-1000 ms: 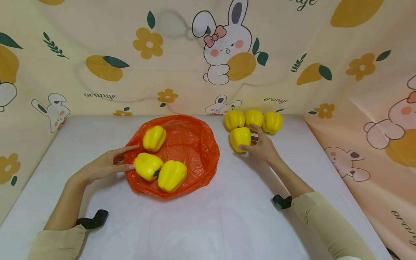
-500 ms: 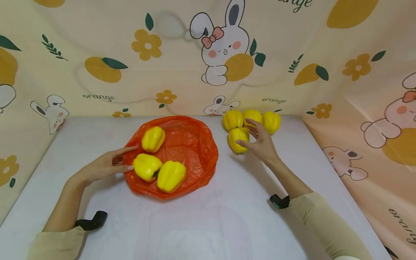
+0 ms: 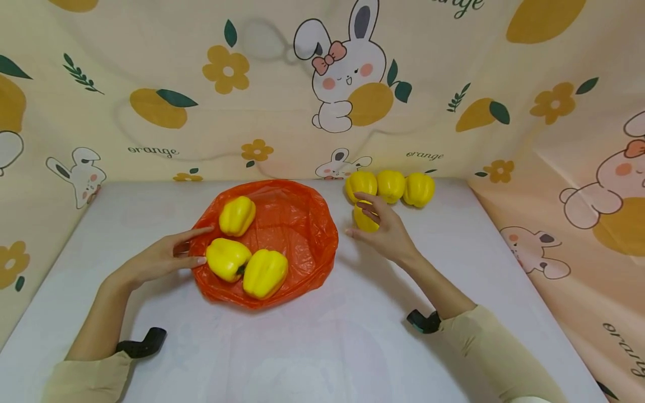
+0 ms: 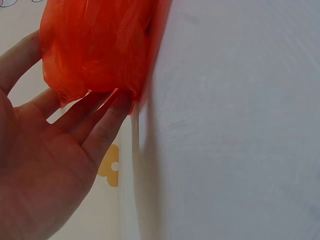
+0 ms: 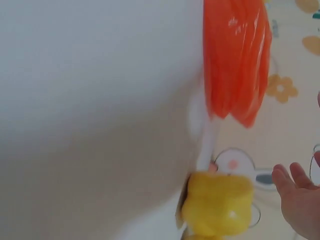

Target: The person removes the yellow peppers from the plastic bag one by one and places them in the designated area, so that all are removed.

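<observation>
A red plastic bag (image 3: 308, 240) with its mouth spread round holds three yellow bell peppers (image 3: 265, 274). At the bag's left rim, my left hand (image 3: 151, 260) touches the plastic with fingers extended; in the left wrist view the fingertips lie against the bag (image 4: 95, 45). My right hand (image 3: 388, 232) hovers over the table, thumb and fingers apart, nothing between them. Partly hidden behind its fingers is a front bell pepper (image 3: 365, 223). The right wrist view catches the right hand (image 5: 302, 205) at its edge, apart from a blurred bell pepper (image 5: 220, 202).
Three more yellow bell peppers (image 3: 391, 186) stand in a row at the back right, against the patterned backdrop (image 3: 282, 84). A white surface (image 3: 302, 347) covers the table. Each wrist wears a black device (image 3: 143, 342).
My right hand has let go of the front bell pepper and moved left, passing in front of it toward the bag. The left hand has stayed at the bag's rim.
</observation>
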